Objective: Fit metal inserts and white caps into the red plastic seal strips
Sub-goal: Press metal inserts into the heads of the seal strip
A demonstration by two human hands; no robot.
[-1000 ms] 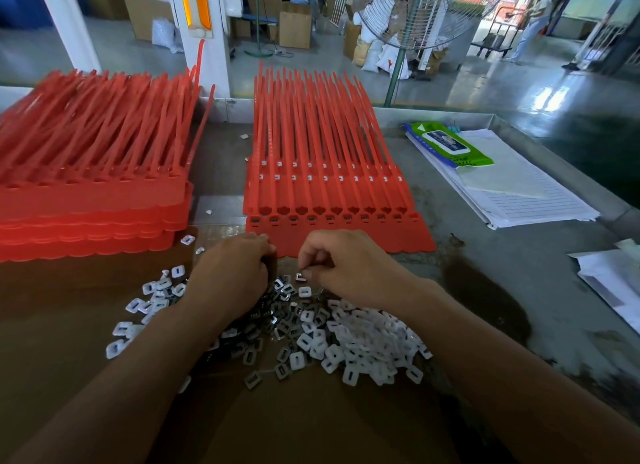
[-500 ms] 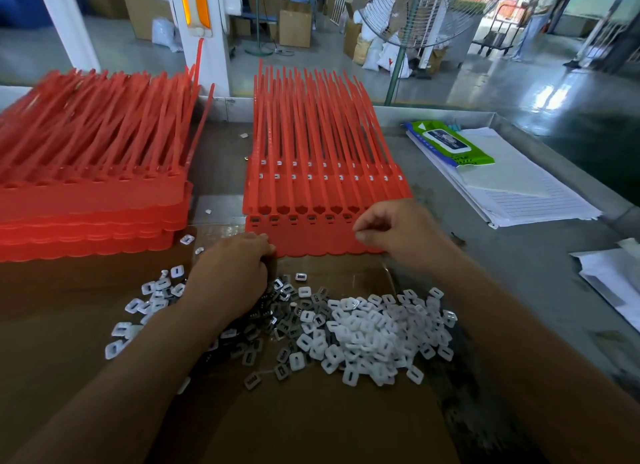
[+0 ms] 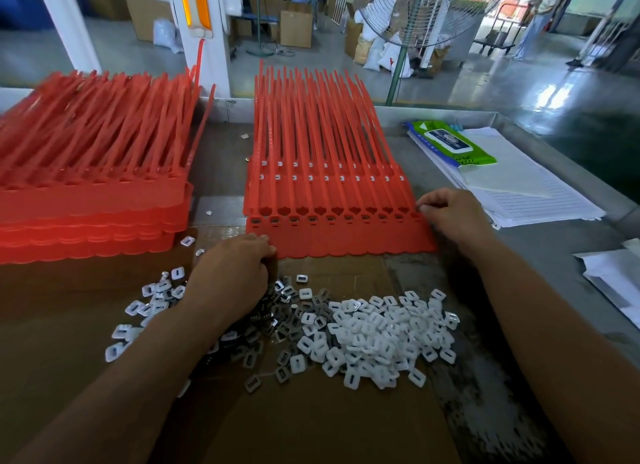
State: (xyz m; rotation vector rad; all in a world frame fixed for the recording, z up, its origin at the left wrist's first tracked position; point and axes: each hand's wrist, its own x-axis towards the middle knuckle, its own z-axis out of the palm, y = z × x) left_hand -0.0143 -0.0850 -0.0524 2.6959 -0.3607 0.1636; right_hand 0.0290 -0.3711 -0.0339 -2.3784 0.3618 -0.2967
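A sheet of red seal strips (image 3: pixel 332 235) lies flat in front of me, with metal inserts showing in most of its row of sockets. My right hand (image 3: pixel 453 218) is at the sheet's right end, its fingertips pinching something small over the last socket. My left hand (image 3: pixel 232 273) rests curled at the sheet's near left corner, over the dark metal inserts (image 3: pixel 277 325); what it holds is hidden. A heap of white caps (image 3: pixel 377 332) lies on the cardboard (image 3: pixel 311 422) between my arms.
A tall stack of red seal strips (image 3: pixel 90 193) stands at the left. More white caps (image 3: pixel 149 304) are scattered left of my left wrist. Papers (image 3: pixel 530 193) and a green wipes pack (image 3: pixel 450 143) lie at the right, with more paper (image 3: pixel 613 280) at the far right edge.
My right hand has moved from the pile of parts up and to the right, to the right end of the strip sheet. My left hand has stayed in place.
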